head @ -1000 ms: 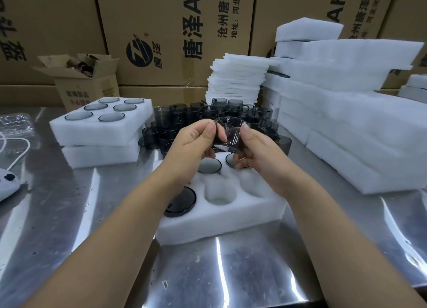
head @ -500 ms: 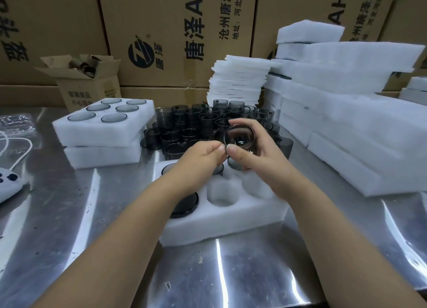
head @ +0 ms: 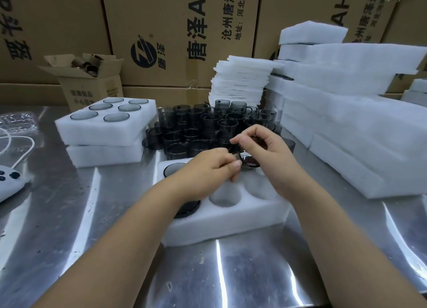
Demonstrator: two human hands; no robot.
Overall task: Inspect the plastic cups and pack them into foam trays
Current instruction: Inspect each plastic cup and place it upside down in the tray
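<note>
The right hand (head: 263,150) curls its fingers over the rim of a smoky plastic cup (head: 249,161), and the left hand (head: 212,166) pinches the cup's near side. The cup sits low over the foam tray (head: 231,224), toward its 1 o'clock corner. Beyond the tray, loose cups (head: 196,127) crowd at 12 o'clock. A filled tray (head: 104,122) lies at 10 o'clock and stacked foam (head: 346,122) at 2 o'clock.
</note>
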